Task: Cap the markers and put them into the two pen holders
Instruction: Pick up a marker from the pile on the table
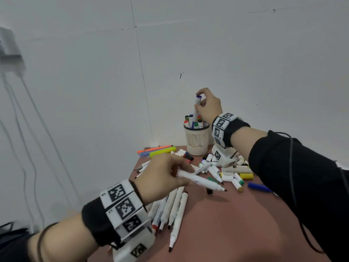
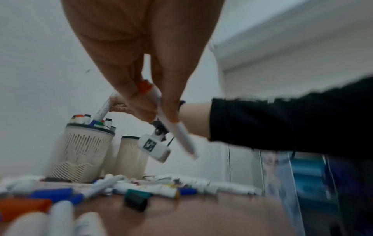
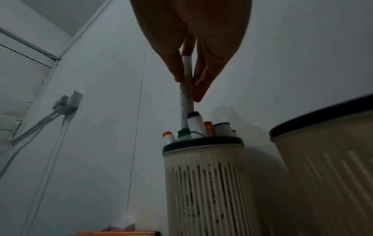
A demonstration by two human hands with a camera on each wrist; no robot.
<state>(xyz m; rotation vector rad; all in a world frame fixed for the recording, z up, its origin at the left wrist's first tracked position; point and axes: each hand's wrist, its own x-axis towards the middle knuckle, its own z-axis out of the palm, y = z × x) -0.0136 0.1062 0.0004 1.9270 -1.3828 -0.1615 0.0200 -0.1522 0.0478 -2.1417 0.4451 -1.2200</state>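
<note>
My right hand (image 1: 199, 104) pinches a white marker with a purple end (image 1: 196, 112) upright, its lower end among several capped markers in the beige slotted pen holder (image 1: 197, 142). The right wrist view shows the fingers (image 3: 199, 89) on that marker (image 3: 186, 99) above the holder (image 3: 203, 183). My left hand (image 1: 179, 173) grips an uncapped white marker (image 1: 202, 180), tip pointing right, over the pile. In the left wrist view the marker (image 2: 177, 132) has an orange rear end. A second holder (image 2: 129, 158) stands beside the first.
Loose markers and caps (image 1: 232, 173) cover the back of the brown table (image 1: 236, 224). More uncapped markers (image 1: 173, 207) lie under my left wrist. A dark cap (image 1: 209, 190) lies near the held marker's tip. Highlighters (image 1: 160, 149) lie left of the holder. The white wall is close behind.
</note>
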